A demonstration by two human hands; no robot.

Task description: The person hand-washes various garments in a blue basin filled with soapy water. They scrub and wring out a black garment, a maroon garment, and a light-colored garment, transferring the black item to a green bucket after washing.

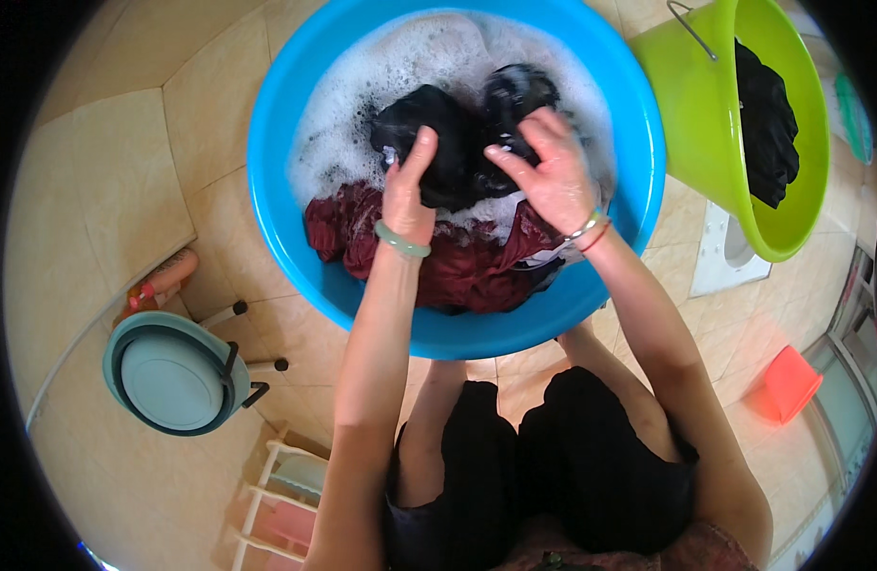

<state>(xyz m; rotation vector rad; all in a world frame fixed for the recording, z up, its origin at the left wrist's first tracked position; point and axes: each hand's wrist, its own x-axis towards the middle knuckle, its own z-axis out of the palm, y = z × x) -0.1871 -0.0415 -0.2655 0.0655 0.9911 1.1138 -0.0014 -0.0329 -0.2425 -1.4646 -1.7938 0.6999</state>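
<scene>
A blue basin (267, 181) holds foamy water and wet laundry. Both of my hands are at a bunched black garment (443, 143) above the suds. My left hand (412, 195), with a pale green bangle on the wrist, is closed on its left part; the thumb shows, while the fingers are hidden by the fabric. My right hand (557, 176) grips the right part between thumb and fingers, slightly smeared by motion, with a silvery bracelet and a red cord at the wrist. Dark red fabric (462, 271) lies in the near half of the basin, partly under the foam.
At the far right, a lime green bucket (686, 114) with dark cloth (767, 124) inside touches the basin. A grey-green basin (172, 371) is at the left, near a white rack (258, 504). A red-orange container (786, 383) stands right, and a white floor fixture (714, 271) lies below the bucket.
</scene>
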